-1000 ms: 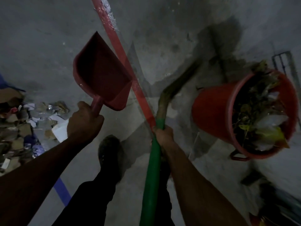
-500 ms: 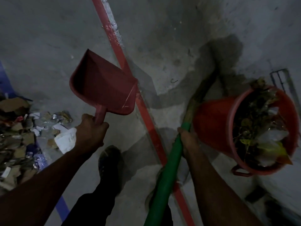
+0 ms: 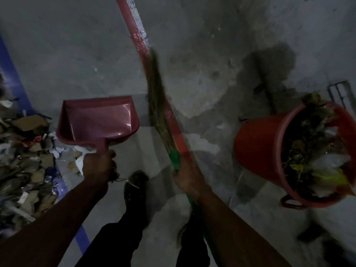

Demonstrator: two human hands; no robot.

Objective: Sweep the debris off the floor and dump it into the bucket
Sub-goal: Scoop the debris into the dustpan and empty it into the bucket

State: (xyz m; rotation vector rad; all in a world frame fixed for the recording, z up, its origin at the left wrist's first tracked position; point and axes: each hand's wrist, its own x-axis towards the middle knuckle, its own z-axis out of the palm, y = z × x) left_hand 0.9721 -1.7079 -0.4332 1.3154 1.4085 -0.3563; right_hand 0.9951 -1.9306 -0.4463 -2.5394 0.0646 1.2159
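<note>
My left hand point(image 3: 99, 165) grips the handle of a red dustpan point(image 3: 98, 122), which is held flat and empty above the floor at centre left. My right hand point(image 3: 187, 177) is closed around the green handle of a straw broom point(image 3: 158, 105); its bristles point away from me along a red floor line. A red bucket point(image 3: 256, 147) stands at the right, filled with leaves and paper scraps. A heap of debris point(image 3: 25, 160), made of cardboard bits, paper and wrappers, lies on the floor at the left, beside the dustpan.
A red painted line point(image 3: 134, 29) runs across the grey concrete floor from the top centre toward me. A blue line point(image 3: 11, 74) crosses the left side. My legs and one dark shoe point(image 3: 135, 187) stand between my arms. A dark stain lies behind the bucket.
The dustpan has swung down and left toward the debris heap and now lies flat. The broom has moved left, away from the bucket, with its bristles now along the red line.
</note>
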